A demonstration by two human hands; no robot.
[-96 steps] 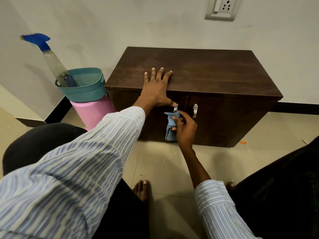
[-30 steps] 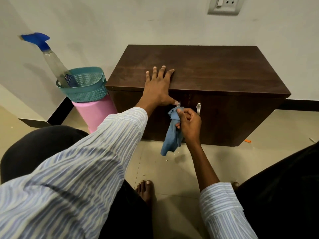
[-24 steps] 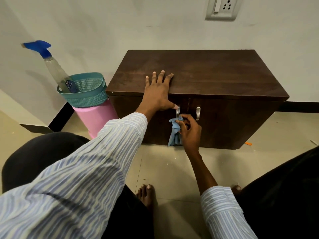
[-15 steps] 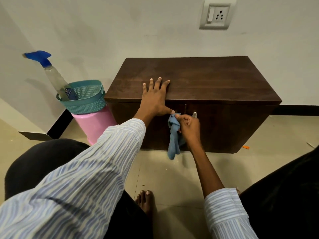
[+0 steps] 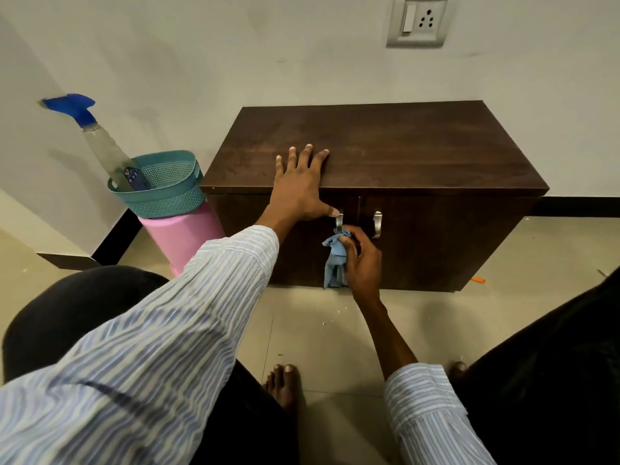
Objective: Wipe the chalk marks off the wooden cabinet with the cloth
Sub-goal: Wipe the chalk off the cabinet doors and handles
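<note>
Place: a room in a home, at floor level.
Signs: tiled floor (image 5: 322, 333), bare foot (image 5: 284, 384), low wooden cabinet (image 5: 385, 152) against a plain wall, wall socket (image 5: 419, 21), pink bin (image 5: 181, 239) topped by a teal basket (image 5: 167, 193).

The person is wearing a long-sleeved shirt in white with thin blue stripes; the left sleeve (image 5: 161, 347) and the right sleeve (image 5: 426, 407) are both ending at buttoned cuffs. Dark trousers (image 5: 543, 374) are covering both legs, and a bare foot (image 5: 285, 385) is showing.
</note>
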